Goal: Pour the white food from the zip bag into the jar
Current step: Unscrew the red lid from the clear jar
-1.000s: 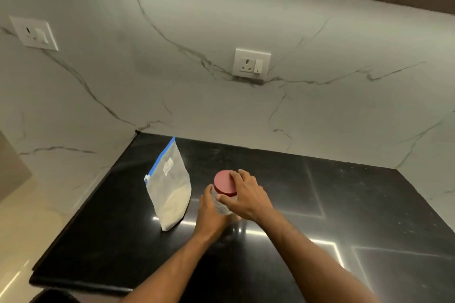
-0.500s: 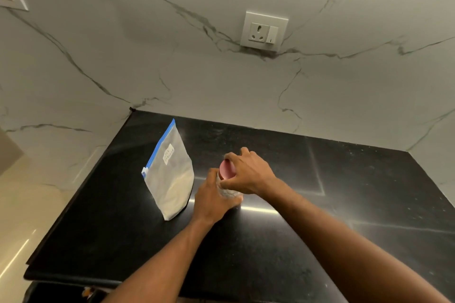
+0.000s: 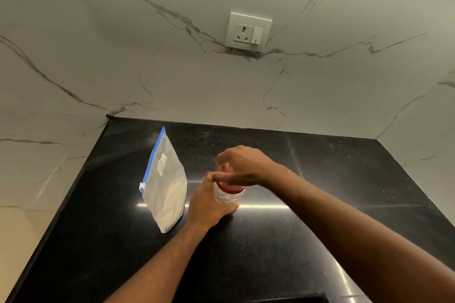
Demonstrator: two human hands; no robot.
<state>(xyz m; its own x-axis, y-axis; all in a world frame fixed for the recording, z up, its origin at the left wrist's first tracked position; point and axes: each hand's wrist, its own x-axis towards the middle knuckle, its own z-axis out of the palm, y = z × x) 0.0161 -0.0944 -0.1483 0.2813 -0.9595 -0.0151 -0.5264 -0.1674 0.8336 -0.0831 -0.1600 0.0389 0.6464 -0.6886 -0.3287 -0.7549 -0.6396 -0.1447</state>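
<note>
The jar (image 3: 227, 198) is steadied on the black surface (image 3: 320, 179) by the left hand (image 3: 209, 206), its fingers wrapped around the body, so the red lid (image 3: 231, 186), clenched by the right hand (image 3: 242, 166), can likely be twisted off. The zip bag (image 3: 167, 189) is stood upright just beside, sealed, within easy reach for pouring

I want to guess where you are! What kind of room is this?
Most likely a kitchen. There's a shiny black stone counter, a marble-look wall with a power socket, and a zip bag of white food beside a red-lidded jar.
</note>
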